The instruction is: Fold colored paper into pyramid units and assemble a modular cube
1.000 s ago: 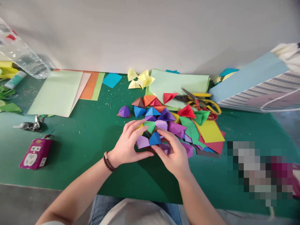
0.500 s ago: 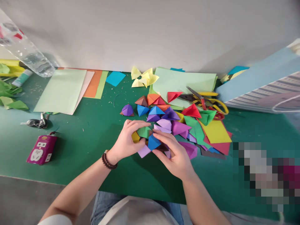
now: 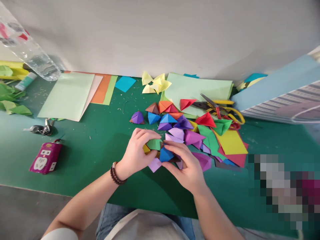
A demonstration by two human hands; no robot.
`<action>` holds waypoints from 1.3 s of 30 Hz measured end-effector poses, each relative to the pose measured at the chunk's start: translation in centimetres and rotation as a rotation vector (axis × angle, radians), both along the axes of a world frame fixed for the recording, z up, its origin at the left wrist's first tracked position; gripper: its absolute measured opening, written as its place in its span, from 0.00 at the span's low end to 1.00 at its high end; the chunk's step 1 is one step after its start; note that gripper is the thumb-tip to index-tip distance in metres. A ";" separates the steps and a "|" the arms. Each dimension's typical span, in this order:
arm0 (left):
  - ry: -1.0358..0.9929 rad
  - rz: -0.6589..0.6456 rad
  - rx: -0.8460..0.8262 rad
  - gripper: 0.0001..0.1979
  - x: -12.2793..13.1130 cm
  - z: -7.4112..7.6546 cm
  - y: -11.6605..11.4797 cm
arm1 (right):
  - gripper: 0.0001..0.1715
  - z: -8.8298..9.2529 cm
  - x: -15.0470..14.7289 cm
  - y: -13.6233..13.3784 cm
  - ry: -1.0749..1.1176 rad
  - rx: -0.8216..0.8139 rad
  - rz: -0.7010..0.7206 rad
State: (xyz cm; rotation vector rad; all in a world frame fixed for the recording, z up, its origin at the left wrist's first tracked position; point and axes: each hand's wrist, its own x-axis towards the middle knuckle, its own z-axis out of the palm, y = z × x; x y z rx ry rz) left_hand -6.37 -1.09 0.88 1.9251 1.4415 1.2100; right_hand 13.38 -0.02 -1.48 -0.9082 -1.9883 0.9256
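Both my hands hold a cluster of folded paper pyramids above the green cutting mat. My left hand wraps its near side, with the fingers over a green pyramid. My right hand grips the other side, its fingers beside a blue pyramid. A lilac pyramid sticks out below, and a yellow one shows past my left fingers. Part of the cluster is hidden by my fingers. A loose heap of coloured pyramids lies just beyond my hands.
Yellow-handled scissors lie on green paper at the far right of the heap. Sheets of coloured paper lie along the wall. A plastic bottle lies at top left, a boxed power strip at left, a large bag at right.
The pyramids between my hands have closed into a tighter cluster, and the lilac one has swung toward the blue one. The whole view has drifted slightly as my head moved.
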 end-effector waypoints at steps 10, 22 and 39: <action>-0.086 0.036 -0.058 0.22 0.3 -0.6 -0.2 | 0.27 -0.2 -0.1 -0.1 -0.043 0.019 -0.056; -0.133 0.049 -0.167 0.22 0.4 -0.9 -0.3 | 0.25 0.4 0.1 0.0 -0.097 0.068 -0.041; -0.120 -0.086 -0.111 0.23 0.2 -0.9 -0.1 | 0.26 0.1 0.2 0.1 -0.057 -0.030 -0.030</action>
